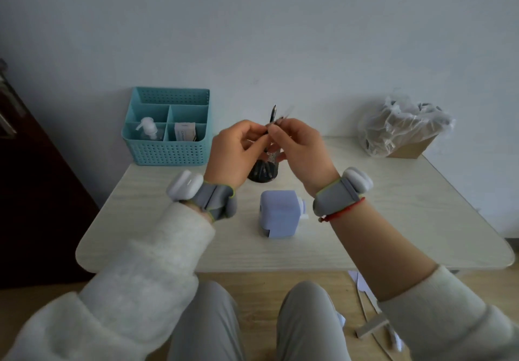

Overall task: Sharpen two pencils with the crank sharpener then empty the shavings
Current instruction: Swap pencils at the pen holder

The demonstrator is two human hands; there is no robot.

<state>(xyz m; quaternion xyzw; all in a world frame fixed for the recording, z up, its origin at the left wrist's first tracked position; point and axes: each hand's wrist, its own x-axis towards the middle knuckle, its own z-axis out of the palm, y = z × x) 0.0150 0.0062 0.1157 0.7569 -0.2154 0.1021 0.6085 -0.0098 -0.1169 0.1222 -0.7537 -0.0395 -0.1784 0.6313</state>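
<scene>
A pale lilac crank sharpener stands on the light wooden table, with its white crank on the right side. Behind it sits a black mesh pencil cup, mostly hidden by my hands. My left hand and my right hand are raised together above the cup. Both pinch thin dark pencils that rise between the fingertips. One tip points up; a second blurred one leans right.
A teal compartment basket with a pump bottle and a small box stands at the back left. A bin lined with a clear plastic bag sits at the back right. Paper scraps lie on the floor at the right.
</scene>
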